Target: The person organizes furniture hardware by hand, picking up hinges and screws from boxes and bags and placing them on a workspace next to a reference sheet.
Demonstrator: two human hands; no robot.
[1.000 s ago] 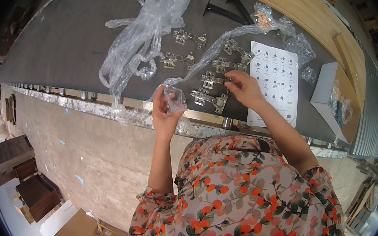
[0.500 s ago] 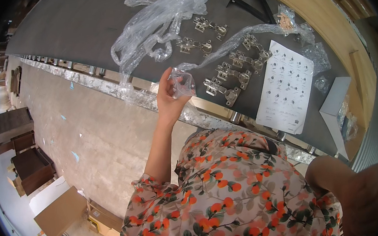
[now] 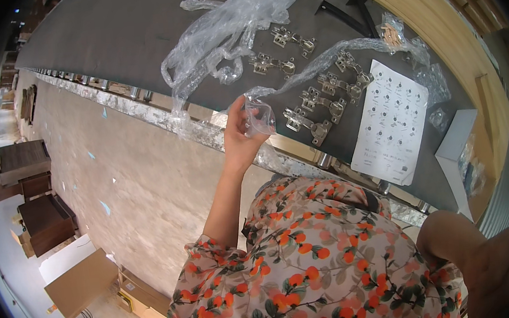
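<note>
My left hand [image 3: 239, 135] is closed on a small clear plastic bag [image 3: 261, 116], fingers and thumb round its side, at the front edge of the dark conveyor surface [image 3: 108, 44]. A long twisted strip of clear plastic [image 3: 333, 53] runs from near that bag toward the far right. Several metal cabinet hinges [image 3: 308, 126] lie just right of the hand, with more hinges [image 3: 273, 65] farther back. My right hand [image 3: 501, 267] hangs low at the right, beside my body and away from the hinges. Its fingers are too dark and blurred to make out.
A crumpled heap of clear plastic [image 3: 235, 23] lies at the back. To the right are a printed sheet [image 3: 389, 124], black metal legs [image 3: 348, 18], a bag of wooden dowels [image 3: 391, 34] and an open carton [image 3: 456, 145]. Brown cabinets [image 3: 43, 222] stand on the floor at left.
The whole view has shifted slightly, so everything on the surface sits a little farther right. My left hand still holds the plastic bag in nearly the same place; the right hand stays low.
</note>
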